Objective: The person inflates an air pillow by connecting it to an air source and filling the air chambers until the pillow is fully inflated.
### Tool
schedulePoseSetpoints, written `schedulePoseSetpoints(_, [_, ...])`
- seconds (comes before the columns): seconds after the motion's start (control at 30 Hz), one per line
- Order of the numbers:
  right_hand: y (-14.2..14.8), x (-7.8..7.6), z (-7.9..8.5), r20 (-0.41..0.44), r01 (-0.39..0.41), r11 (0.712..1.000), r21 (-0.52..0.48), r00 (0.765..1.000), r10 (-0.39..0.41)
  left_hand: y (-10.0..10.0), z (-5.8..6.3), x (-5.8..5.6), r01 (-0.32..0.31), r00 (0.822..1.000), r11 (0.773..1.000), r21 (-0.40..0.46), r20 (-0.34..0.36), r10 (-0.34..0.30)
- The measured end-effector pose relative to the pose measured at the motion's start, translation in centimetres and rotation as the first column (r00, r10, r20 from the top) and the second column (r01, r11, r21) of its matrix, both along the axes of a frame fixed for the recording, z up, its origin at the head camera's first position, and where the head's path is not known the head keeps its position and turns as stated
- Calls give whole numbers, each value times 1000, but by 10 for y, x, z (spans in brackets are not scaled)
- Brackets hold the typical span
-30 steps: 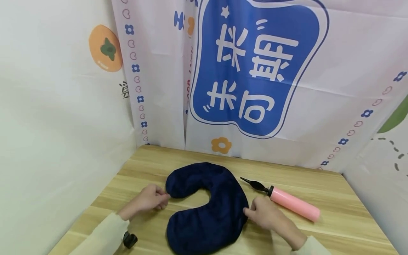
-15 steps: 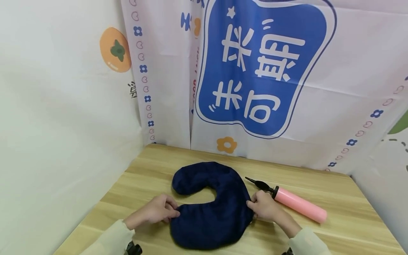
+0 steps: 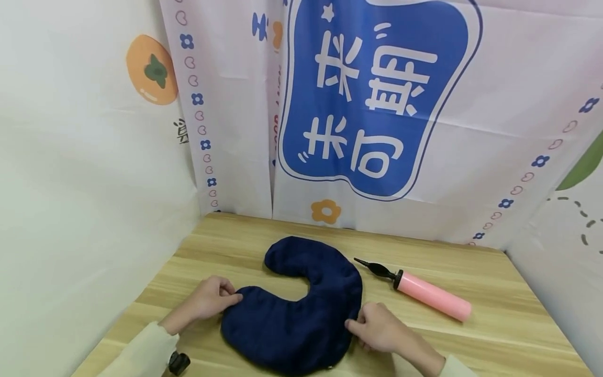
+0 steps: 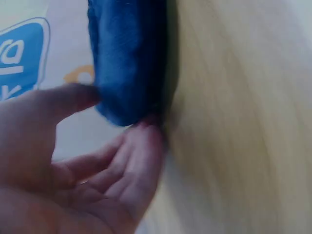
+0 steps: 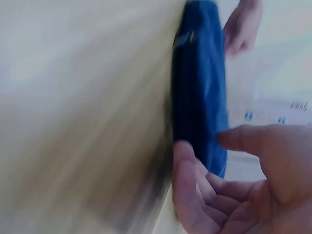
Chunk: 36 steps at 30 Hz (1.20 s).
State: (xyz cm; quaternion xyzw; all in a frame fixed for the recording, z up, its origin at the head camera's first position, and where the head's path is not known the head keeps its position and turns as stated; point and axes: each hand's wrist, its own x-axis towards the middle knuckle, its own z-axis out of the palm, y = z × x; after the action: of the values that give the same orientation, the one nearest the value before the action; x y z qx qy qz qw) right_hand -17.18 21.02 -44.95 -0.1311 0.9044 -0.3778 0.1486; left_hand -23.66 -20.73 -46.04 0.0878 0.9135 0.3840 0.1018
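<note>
A dark navy U-shaped neck pillow [image 3: 301,324] lies flat on the wooden table, its opening facing the far left. At the tip of its near arm, my left hand [image 3: 212,298] pinches the fabric. In the left wrist view the thumb [image 4: 78,100] presses the top of the pillow [image 4: 129,63] while the fingers are under its edge. My right hand [image 3: 377,327] holds the outer curve in a similar pinch, thumb above and fingers against the side, as the right wrist view shows on the pillow's edge [image 5: 200,92]. A small zipper pull [image 5: 192,36] shows along that edge.
Right of the pillow lies a pink hand pump [image 3: 433,296] with a black nozzle [image 3: 379,269] pointing to the far left. White walls and a printed cloth [image 3: 240,173] border the wooden table [image 3: 424,251] on its left, back and right.
My left hand has gone from beside the far arm's tip to gripping the near arm's tip. The pillow has turned clockwise, its near arm swinging left. My right hand stays at the outer curve.
</note>
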Motion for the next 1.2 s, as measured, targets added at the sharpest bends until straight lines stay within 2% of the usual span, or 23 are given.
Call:
schedulePoseSetpoints(0.1, [13,-12,-5,-11,73,997,3,997,-73,-4,1,10,48,998,999,2,47,-48])
schedulePoseSetpoints(0.17, [18,-18,-10,-3,109,994,-22,994,-109,-4,0,12,80,995,996,35,60,-82])
schedulePoseSetpoints(0.27, [18,-24,-14,9,148,987,-60,989,-148,1,-1,8,88,995,993,73,46,-91])
schedulePoseSetpoints(0.33, [12,-29,-15,-3,155,986,-67,988,-155,3,-1,1,73,997,994,78,14,-74])
schedulePoseSetpoints(0.43, [1,-37,-16,-11,151,986,-67,988,-152,1,-2,-10,-2,1000,999,46,-25,3])
schedulePoseSetpoints(0.57, [-14,-48,-17,-29,136,989,-64,990,-138,-4,-6,-33,-111,991,994,-2,-68,111])
schedulePoseSetpoints(0.67, [-25,-58,-19,-51,121,990,-67,991,-125,-7,-8,-54,-134,982,991,-11,-135,131])
schedulePoseSetpoints(0.73, [-32,-65,-19,-70,112,992,-67,991,-116,-7,-7,-69,-136,971,990,-29,-205,127])
schedulePoseSetpoints(0.8, [-38,-71,-18,-87,104,992,-66,990,-109,-5,-3,-80,-142,952,985,-93,-287,110])
schedulePoseSetpoints(0.87, [-43,-73,-15,-119,96,995,-38,988,-99,-1,2,-84,-159,926,969,-187,-368,81])
schedulePoseSetpoints(0.93, [-46,-70,-12,-161,81,997,6,984,-79,4,8,-81,-171,892,944,-281,-452,27])
schedulePoseSetpoints(1.0, [-49,-63,-8,-190,62,997,49,980,-52,13,15,-70,-156,870,930,-333,-492,-30])
schedulePoseSetpoints(1.03, [-50,-59,-5,-202,48,997,66,979,-34,19,18,-62,-136,857,930,-342,-511,-63])
schedulePoseSetpoints(1.1, [-52,-50,-1,-209,8,997,78,978,9,31,24,-43,-60,841,937,-343,-523,-138])
schedulePoseSetpoints(1.17, [-54,-40,4,-218,-37,997,71,975,51,45,30,-21,52,836,942,-330,-502,-222])
schedulePoseSetpoints(1.2, [-56,-35,6,-231,-63,996,69,970,77,53,32,-11,115,820,938,-326,-502,-275])
